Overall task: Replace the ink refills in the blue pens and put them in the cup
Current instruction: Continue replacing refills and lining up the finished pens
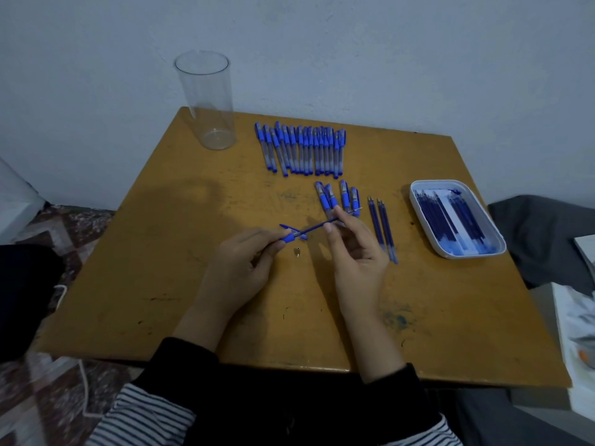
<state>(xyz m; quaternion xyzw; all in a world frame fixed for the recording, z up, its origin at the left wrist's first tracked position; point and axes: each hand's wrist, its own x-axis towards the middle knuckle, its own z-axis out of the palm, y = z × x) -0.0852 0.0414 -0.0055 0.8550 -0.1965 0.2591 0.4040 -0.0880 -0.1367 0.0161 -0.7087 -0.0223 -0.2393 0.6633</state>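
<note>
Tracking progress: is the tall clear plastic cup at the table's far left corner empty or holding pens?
Empty. The tall clear plastic cup stands upright, and its see-through wall shows nothing inside.

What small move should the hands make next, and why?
Probably push the refill fully into the pen body, assuming it is the new one. The right hand pinches it, mostly outside the body that the left hand holds, and the metal tip lies loose on the table, not yet screwed on.

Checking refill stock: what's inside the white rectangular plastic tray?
Loosely piled dark blue ink refills lie in the white rectangular plastic tray; those underneath are covered, so no count.
</note>
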